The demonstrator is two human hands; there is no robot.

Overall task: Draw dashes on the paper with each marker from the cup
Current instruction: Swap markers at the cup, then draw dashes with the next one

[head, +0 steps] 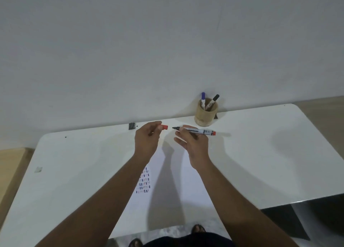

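Left hand (147, 138) closed around red cap (164, 127). Right hand (193, 142) gripping uncapped marker (195, 130), tip toward 9 o'clock, above the bench (260, 153). Paper (167, 200) with dashes (143, 181) below. Cup (205, 116) at 1 o'clock, holding two markers.

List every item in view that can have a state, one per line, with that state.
red marker: uncapped, held level in the right hand, tip toward the cap
red cap: off, pinched in the left hand
purple marker: capped, standing in the cup
black marker: capped, leaning in the cup
paper: flat on the table, partly filled with dashes
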